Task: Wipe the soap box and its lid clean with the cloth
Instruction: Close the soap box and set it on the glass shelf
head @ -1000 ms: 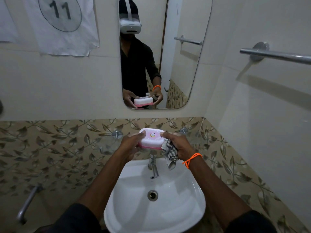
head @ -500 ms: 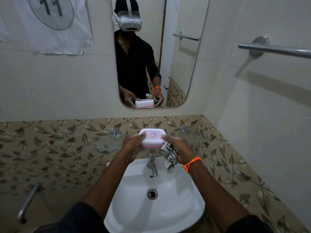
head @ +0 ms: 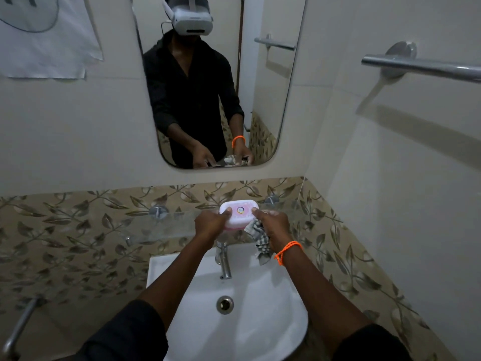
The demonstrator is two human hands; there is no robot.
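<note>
sleeves (head: 125,334): black, pushed up past forearms | right wrist: orange bead bracelet (head: 287,251) | forearms bare

Soap box (head: 239,213): white-and-pink rounded rectangle, lid (head: 239,207) on and closed, small round sticker centered on top. Roughly level, slightly tipped toward camera, at the glass shelf (head: 145,225) above the tap; whether it rests on the shelf, can't tell. Cloth (head: 260,239): grey-white checked, bunched, touching box's right end, tail hanging down over the basin.
</note>
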